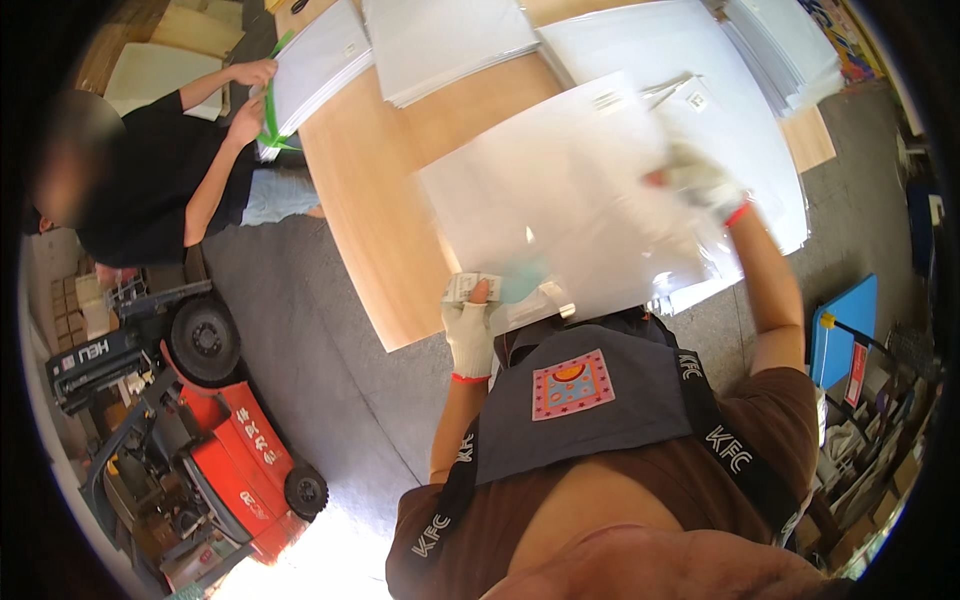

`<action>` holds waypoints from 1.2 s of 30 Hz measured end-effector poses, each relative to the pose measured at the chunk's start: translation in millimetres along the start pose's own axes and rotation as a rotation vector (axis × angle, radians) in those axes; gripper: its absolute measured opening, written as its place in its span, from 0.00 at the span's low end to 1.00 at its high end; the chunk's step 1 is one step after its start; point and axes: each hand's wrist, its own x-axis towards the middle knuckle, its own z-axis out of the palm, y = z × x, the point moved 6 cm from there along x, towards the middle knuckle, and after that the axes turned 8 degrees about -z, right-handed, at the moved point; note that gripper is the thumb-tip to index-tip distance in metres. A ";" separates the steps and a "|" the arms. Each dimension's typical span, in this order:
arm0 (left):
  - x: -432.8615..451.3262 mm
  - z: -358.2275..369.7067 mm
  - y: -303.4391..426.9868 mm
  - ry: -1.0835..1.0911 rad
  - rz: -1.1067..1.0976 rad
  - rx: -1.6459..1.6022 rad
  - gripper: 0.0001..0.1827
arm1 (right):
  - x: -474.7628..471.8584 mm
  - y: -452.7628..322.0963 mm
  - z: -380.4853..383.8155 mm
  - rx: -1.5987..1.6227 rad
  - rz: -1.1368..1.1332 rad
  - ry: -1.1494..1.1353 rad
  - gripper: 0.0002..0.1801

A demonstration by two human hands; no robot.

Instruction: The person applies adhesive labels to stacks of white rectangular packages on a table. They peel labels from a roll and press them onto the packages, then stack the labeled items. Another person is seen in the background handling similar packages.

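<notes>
My left hand [471,337], in a white knit glove with a red cuff, holds a small bundle of white printed labels [459,286] under its bare thumb. A blurred teal patch [525,279] shows beside the labels. A large white sheet [525,180] in clear plastic lies in front of me, its near edge close to my apron. My right hand [701,180], gloved the same way, is over the sheet's right side. Motion blurs it, so I cannot tell if it grips the plastic. A white label [697,101] sits on the corner of a sheet behind it.
More stacks of white sheets [450,45] stand on the wooden table [360,187]. On the left a co-worker's hands [251,105] hold a green strap [271,112] at a stack. A red forklift [240,457] stands at lower left, a blue panel [844,330] at right.
</notes>
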 end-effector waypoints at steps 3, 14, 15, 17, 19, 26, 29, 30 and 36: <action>-3.3 12.5 10.6 0.008 0.043 0.153 0.15 | -17.6 -15.8 -113.9 -0.175 0.096 0.014 0.28; -11.0 35.4 19.0 -0.002 0.003 0.320 0.12 | -9.9 -52.5 -94.1 -1.226 -0.114 0.400 0.31; -13.0 39.0 23.0 -0.018 -0.019 0.327 0.13 | -0.2 -63.4 -54.2 -0.977 -0.319 0.332 0.25; -15.8 37.9 23.1 -0.024 -0.035 0.321 0.14 | 20.1 -64.8 38.1 -0.724 -0.393 0.003 0.18; -15.5 37.8 21.8 -0.022 -0.022 0.296 0.14 | 13.4 -92.0 126.6 -0.015 -0.493 -0.263 0.18; -18.3 35.0 24.2 -0.132 -0.023 0.038 0.14 | 27.9 -86.9 223.5 -0.366 -0.634 -0.458 0.08; -12.9 20.3 8.1 -0.115 -0.115 -0.268 0.15 | 24.4 -96.2 228.5 -0.435 -0.733 -0.473 0.06; -12.9 17.9 6.1 -0.106 -0.105 -0.282 0.15 | 23.8 -99.3 228.1 -0.461 -0.752 -0.480 0.06; -4.9 11.8 -6.2 -0.112 -0.136 -0.394 0.14 | 5.3 -109.0 227.5 -0.761 -1.179 -0.249 0.13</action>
